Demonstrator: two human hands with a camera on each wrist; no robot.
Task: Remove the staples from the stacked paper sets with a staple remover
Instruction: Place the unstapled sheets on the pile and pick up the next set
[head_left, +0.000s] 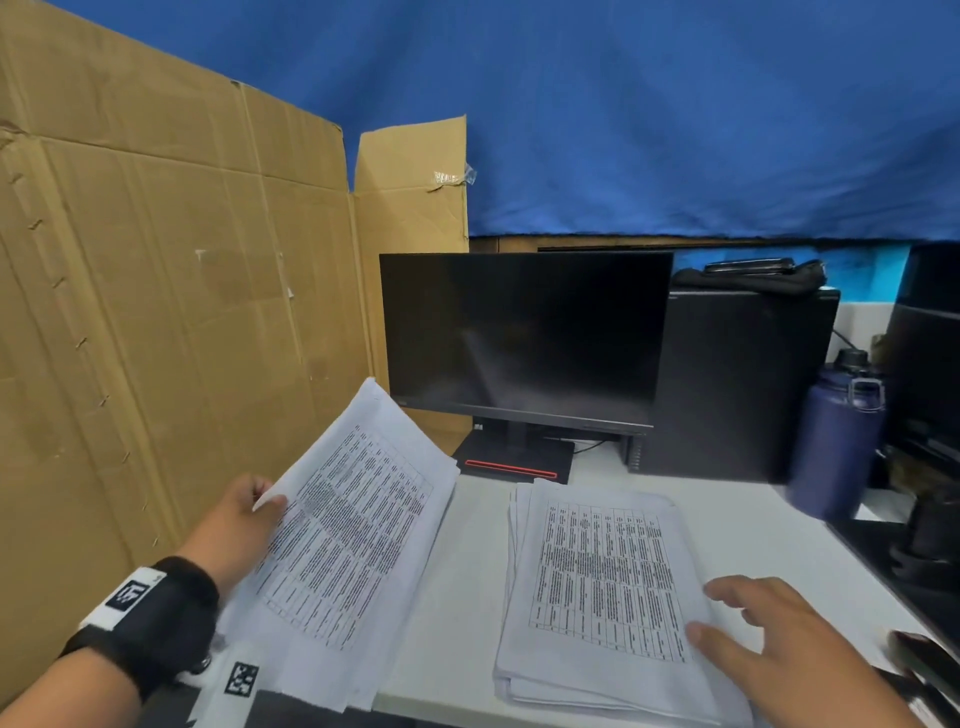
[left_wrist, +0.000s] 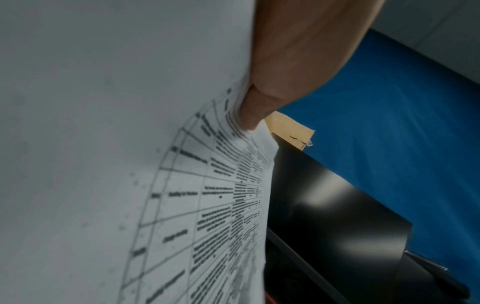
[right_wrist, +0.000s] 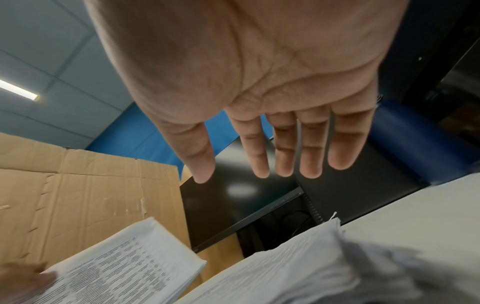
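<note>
Two white paper sets printed with tables are in the head view. One set is lifted and tilted at the left. My left hand pinches its left edge, thumb on top. The left wrist view shows that thumb pressed on the bent sheets. A thicker stack lies flat on the white table. My right hand hovers over its right edge with straight, spread fingers and holds nothing. In the right wrist view the open hand is above the stack. I cannot make out a staple remover.
A black monitor and a black computer tower stand behind the papers. A blue bottle is at the right. A cardboard sheet walls off the left. A dark object lies at the table's right edge.
</note>
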